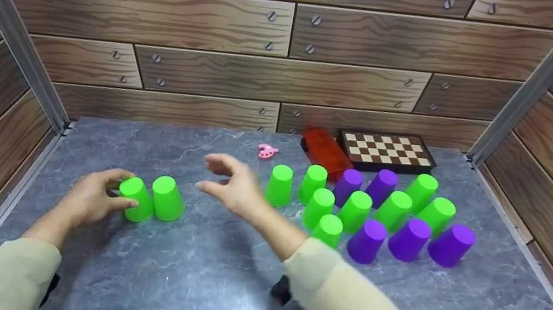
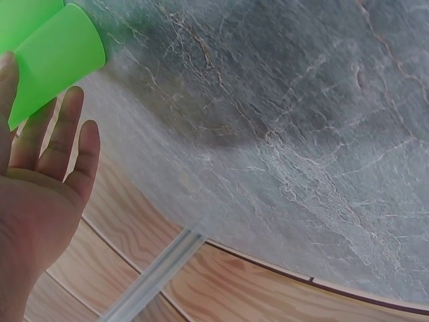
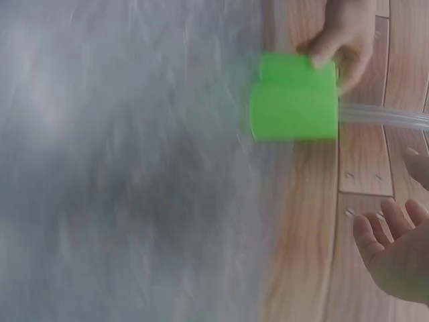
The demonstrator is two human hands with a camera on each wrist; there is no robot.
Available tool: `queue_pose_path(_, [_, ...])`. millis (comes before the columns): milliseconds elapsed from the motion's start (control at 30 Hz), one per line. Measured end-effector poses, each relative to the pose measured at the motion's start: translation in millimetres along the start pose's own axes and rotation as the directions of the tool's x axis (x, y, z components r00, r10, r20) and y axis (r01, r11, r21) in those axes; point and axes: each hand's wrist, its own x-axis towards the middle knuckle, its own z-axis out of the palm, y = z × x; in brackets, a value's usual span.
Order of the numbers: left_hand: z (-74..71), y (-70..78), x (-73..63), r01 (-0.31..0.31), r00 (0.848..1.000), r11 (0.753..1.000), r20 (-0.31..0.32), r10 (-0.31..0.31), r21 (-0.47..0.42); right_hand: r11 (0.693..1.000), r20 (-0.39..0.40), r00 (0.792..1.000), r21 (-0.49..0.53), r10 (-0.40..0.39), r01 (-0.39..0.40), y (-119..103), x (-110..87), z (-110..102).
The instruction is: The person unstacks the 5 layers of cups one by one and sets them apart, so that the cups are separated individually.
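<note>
At the left of the head view two green cups stand upside down, side by side. My left hand (image 1: 91,198) grips the left green cup (image 1: 136,200) from its left side, thumb in front and fingers behind. The right green cup (image 1: 168,199) stands close against it. In the left wrist view the left hand (image 2: 43,181) is beside the green cup (image 2: 64,57). My right hand (image 1: 235,187) hangs over the table between these cups and the larger group, fingers apart and holding nothing. The right wrist view shows that right hand (image 3: 402,255) with loosely bent fingers.
Right of centre, several upside-down green cups (image 1: 280,186) and purple cups (image 1: 367,241) stand in rows. Behind them lie a red translucent box (image 1: 326,152) and a checkered board (image 1: 388,149). A small pink toy (image 1: 267,152) lies near the back wall. Wood-patterned walls enclose the grey table (image 1: 167,282).
</note>
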Motion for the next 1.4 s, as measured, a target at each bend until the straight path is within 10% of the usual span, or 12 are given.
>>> queue_pose_path(333, [-0.1, -0.3, 0.2, 0.008, 1.0, 1.0, 0.0, -0.008, -0.006, 0.992, -0.069, 0.995, 0.109, 0.077, -0.069, 21.8, -1.2, 55.2])
queue_pose_path(767, [0.1, 1.8, -0.4, 0.008, 1.0, 1.0, -0.008, -0.008, 0.0, 0.995, 0.006, 0.996, -0.041, 0.088, -0.087, 28.6, 8.4, 94.3])
queue_pose_path(1400, [-0.8, -0.2, -0.4, -0.015, 1.0, 1.0, -0.012, 0.015, 0.006, 0.999, 0.023, 0.999, 0.043, 0.023, -0.024, 27.7, -18.2, 56.6])
